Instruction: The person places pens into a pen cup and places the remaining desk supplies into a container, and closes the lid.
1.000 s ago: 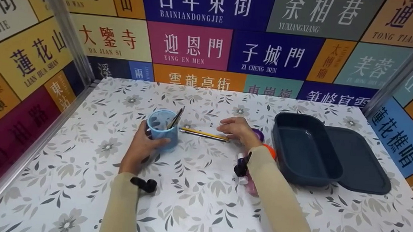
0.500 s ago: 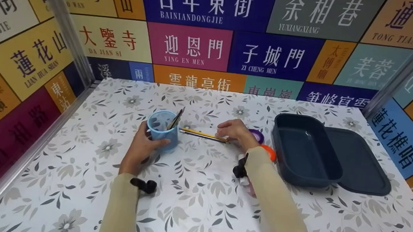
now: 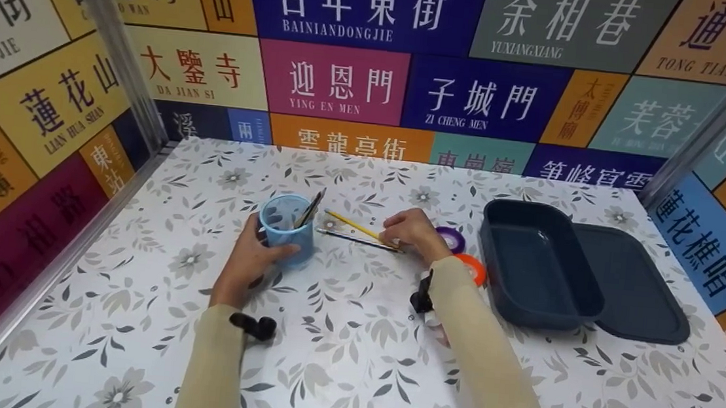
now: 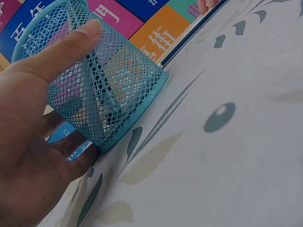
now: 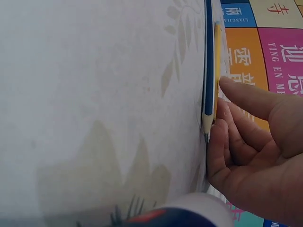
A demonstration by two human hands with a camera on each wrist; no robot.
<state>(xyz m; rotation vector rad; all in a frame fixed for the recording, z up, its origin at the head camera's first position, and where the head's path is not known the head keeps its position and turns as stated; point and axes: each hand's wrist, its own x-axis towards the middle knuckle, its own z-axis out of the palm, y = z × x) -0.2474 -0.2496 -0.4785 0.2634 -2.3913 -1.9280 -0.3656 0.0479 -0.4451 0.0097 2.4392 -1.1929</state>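
My left hand (image 3: 252, 253) grips a light blue mesh pencil cup (image 3: 297, 244), its thumb across the near side and fingers behind. Slim dark pencils or pens (image 3: 312, 207) lean inside the cup; the left wrist view shows one dark shaft (image 4: 102, 80) through the mesh. To the right, my right hand (image 3: 412, 231) pinches a yellow pencil (image 3: 351, 223) near one end, low over the table. A blue-and-white striped pencil (image 3: 360, 240) lies just in front of it on the cloth. In the right wrist view, the striped pencil's sharpened tip (image 5: 207, 124) sits beside my fingertips.
A purple tape roll (image 3: 450, 239) and an orange tape roll (image 3: 472, 269) lie right of my right hand. Beyond them stands a dark blue box (image 3: 524, 310), beside its flat lid (image 3: 645, 288). A blue-and-white rounded object (image 5: 194, 215) is partly visible under my right wrist.
My right hand has come down and taken hold of the yellow pencil. That pencil's far end has swung away from the striped one. The left hand and cup have stayed put.
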